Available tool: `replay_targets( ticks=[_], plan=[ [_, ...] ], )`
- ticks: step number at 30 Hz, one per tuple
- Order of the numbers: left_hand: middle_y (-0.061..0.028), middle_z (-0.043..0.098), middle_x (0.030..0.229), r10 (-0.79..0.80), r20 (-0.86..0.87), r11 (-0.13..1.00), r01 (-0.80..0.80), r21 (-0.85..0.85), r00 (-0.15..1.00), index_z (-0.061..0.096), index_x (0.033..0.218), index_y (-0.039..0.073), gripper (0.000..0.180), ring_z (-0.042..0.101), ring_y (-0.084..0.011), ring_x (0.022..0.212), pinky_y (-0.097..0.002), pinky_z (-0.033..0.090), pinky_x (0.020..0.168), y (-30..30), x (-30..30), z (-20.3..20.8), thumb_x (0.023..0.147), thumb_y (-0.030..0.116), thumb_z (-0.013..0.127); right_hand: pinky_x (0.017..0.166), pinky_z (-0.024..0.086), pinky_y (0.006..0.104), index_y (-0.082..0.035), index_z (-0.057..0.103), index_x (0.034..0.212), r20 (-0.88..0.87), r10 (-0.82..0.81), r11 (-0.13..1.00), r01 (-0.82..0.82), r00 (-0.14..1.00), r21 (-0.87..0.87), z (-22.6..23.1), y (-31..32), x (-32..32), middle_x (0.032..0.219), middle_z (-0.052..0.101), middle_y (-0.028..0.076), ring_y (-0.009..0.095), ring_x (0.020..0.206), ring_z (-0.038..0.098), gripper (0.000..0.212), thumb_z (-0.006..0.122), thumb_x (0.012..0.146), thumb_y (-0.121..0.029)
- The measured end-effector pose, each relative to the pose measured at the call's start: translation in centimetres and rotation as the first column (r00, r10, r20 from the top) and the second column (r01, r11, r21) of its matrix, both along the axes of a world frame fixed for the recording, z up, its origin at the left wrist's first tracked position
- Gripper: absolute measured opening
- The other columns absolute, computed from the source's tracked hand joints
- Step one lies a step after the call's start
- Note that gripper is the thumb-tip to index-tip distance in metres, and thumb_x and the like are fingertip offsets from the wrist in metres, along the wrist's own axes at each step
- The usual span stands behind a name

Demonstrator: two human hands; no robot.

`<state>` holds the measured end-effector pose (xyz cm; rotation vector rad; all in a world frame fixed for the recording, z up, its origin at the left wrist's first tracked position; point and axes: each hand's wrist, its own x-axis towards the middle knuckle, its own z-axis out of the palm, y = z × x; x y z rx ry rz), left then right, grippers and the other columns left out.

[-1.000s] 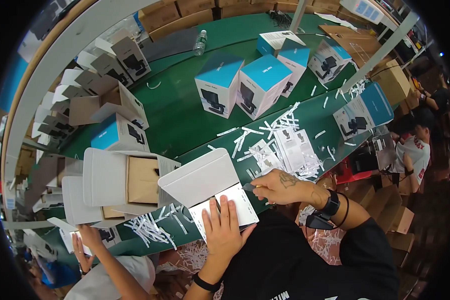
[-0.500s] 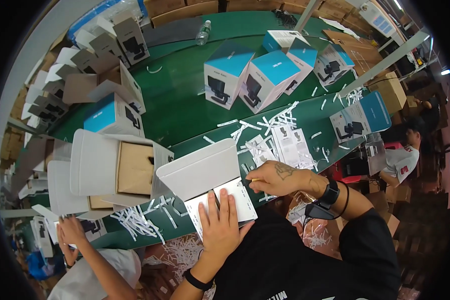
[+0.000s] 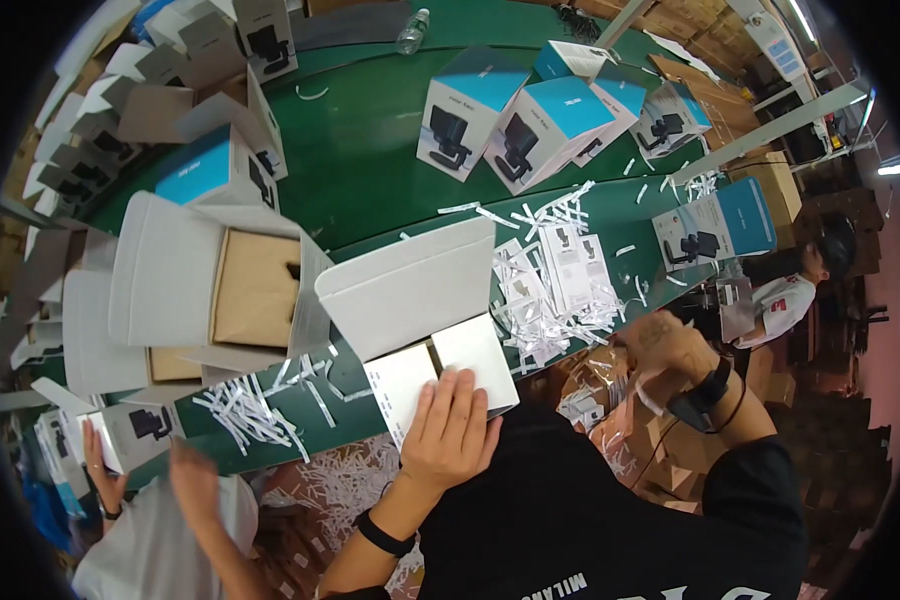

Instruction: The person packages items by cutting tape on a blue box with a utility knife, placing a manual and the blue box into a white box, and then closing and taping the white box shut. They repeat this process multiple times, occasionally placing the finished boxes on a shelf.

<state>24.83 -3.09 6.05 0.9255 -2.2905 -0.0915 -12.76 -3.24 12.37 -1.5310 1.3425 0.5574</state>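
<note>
A white carton (image 3: pixel 478 350) stands in front of me at the table's near edge. Its long lid flap (image 3: pixel 410 285) is raised and its two short flaps are folded inward, with a narrow gap between them. My left hand (image 3: pixel 452 430) lies flat on these flaps, fingers stretched out. Off to the right, beyond the table's near edge, my right hand (image 3: pixel 662 345) is smeared by motion, and its fingers cannot be made out. Leaflets (image 3: pixel 567 270) with printed pictures lie among white paper strips (image 3: pixel 545 340) to the right of the carton.
Left of my carton stands an open box (image 3: pixel 160 275) with a brown cardboard insert (image 3: pixel 255 285). Several blue-topped boxes (image 3: pixel 550 130) stand farther back, beside a plastic bottle (image 3: pixel 412 32). At the lower left, another person's hands (image 3: pixel 195 480) are near a white box (image 3: pixel 135 432).
My right hand has moved from the carton's right corner, where it pinched something small and yellowish, rightward off the table. My left hand stays on the flaps. The view has shifted.
</note>
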Motion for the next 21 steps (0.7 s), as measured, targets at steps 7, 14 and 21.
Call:
replay_targets(
  ticks=[7, 14, 21],
  plan=[
    [-0.0193, 0.072, 0.113, -0.108, -0.113, 0.992, 0.100, -0.076, 0.988, 0.073, 0.095, -0.002, 0.025, 0.070, -0.0328, 0.111, -0.0452, 0.054, 0.100, 0.6, 1.4, -1.5, 0.088, 0.021, 0.070, 0.068, 0.054, 0.0398, -0.002, 0.047, 0.135, 0.476, 0.002, 0.883, 0.222, 0.879, -0.414, 6.1, -5.1, 18.7, 0.089, 0.069, 0.017, 0.032, 0.070, 0.068, 0.045, 0.059, 0.092, -0.009],
    [-0.0142, 0.073, 0.098, -0.109, -0.164, 0.994, 0.103, -0.047, 0.980, 0.074, 0.096, -0.001, 0.018, 0.072, -0.0294, 0.096, -0.0413, 0.057, 0.096, 0.8, 1.7, -1.7, 0.081, 0.009, 0.070, 0.076, 0.056, 0.0397, 0.001, 0.064, 0.112, 0.376, 0.267, 0.727, 0.071, 0.887, -0.683, 0.1, -7.3, 24.4, 0.094, 0.066, 0.018, 0.035, 0.084, 0.068, 0.025, 0.064, 0.091, -0.013],
    [-0.0190, 0.073, 0.104, -0.109, -0.176, 0.994, 0.104, -0.038, 0.978, 0.074, 0.095, -0.004, 0.026, 0.070, -0.0349, 0.104, -0.0452, 0.053, 0.101, 1.0, 1.9, -3.2, 0.081, 0.017, 0.065, 0.077, 0.056, 0.0378, 0.001, 0.068, 0.105, 0.467, 0.046, 0.853, 0.209, 0.883, -0.479, 0.5, -7.7, 26.1, 0.098, 0.065, 0.015, 0.033, 0.088, 0.067, 0.021, 0.071, 0.086, -0.009]
  ],
)
